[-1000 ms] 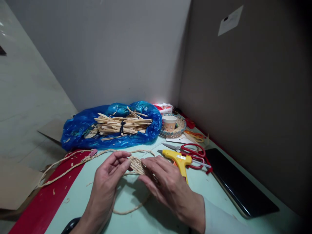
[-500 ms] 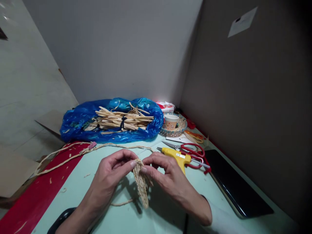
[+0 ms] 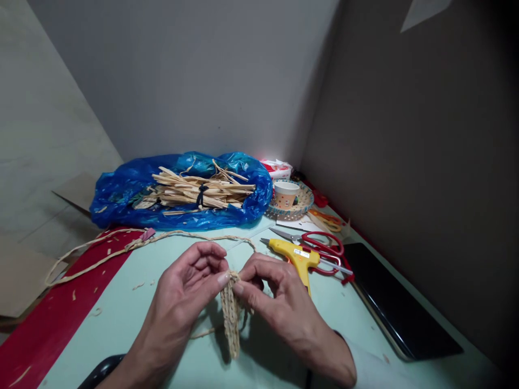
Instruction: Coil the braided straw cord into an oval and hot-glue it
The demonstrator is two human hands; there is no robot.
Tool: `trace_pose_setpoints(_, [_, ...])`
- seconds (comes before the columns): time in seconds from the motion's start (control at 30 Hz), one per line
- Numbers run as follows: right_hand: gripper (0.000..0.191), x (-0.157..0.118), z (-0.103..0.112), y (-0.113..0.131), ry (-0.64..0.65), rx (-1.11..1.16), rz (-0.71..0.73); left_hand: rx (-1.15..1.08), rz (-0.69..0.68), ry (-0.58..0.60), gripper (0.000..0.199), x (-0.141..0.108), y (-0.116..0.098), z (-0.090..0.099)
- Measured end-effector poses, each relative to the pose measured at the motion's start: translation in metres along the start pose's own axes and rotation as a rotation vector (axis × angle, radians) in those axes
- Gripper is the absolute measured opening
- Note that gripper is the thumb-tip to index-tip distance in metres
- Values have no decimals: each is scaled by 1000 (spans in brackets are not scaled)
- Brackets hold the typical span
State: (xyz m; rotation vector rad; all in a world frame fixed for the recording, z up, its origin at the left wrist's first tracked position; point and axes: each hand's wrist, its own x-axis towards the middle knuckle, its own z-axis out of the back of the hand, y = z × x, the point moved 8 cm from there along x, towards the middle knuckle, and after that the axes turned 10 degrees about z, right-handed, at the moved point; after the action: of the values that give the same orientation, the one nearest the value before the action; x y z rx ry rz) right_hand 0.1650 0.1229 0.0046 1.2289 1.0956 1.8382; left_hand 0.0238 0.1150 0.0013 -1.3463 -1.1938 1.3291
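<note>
Between my two hands hangs a small piece of braided straw work (image 3: 231,324), made of cord laid in rows side by side. My left hand (image 3: 184,300) pinches its top edge between thumb and fingers. From the other side, my right hand (image 3: 279,305) grips the same top edge with thumb and forefinger. The lower end dangles above the table. A long straw cord (image 3: 194,235) runs from behind my right hand across the table to the left, looping past a pink clip-like piece (image 3: 146,234). Parts of the cord are hidden by my hands.
Behind lies a blue plastic bag (image 3: 121,202) with a tied bundle of dry straw strips (image 3: 219,192). To the right are a yellow glue gun (image 3: 298,255), red-handled scissors (image 3: 322,243), a paper cup (image 3: 285,197) in a woven basket (image 3: 305,204) and a black tablet-like device (image 3: 399,302).
The braided piece has turned slightly, its lower end swinging left and down. Both hands keep their hold on its top edge. The camera view has shifted a little.
</note>
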Motion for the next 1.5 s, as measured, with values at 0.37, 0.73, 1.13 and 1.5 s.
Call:
trace_pose_setpoints(0.37, [40, 3, -7, -12, 106, 35, -85, 58, -115, -60, 17, 3, -3, 2])
trace_pose_setpoints(0.73, [36, 10, 13, -16, 30, -114, -65, -159, 63, 46, 18, 9, 11, -3])
trace_pose_setpoints(1.13, [10, 13, 18, -20, -26, -116, -7, -259, 124, 62, 19, 8, 9, 1])
trace_pose_setpoints(1.5, [13, 11, 18, -17, -89, 82, -2, -169, 31, 5, 26, 16, 16, 4])
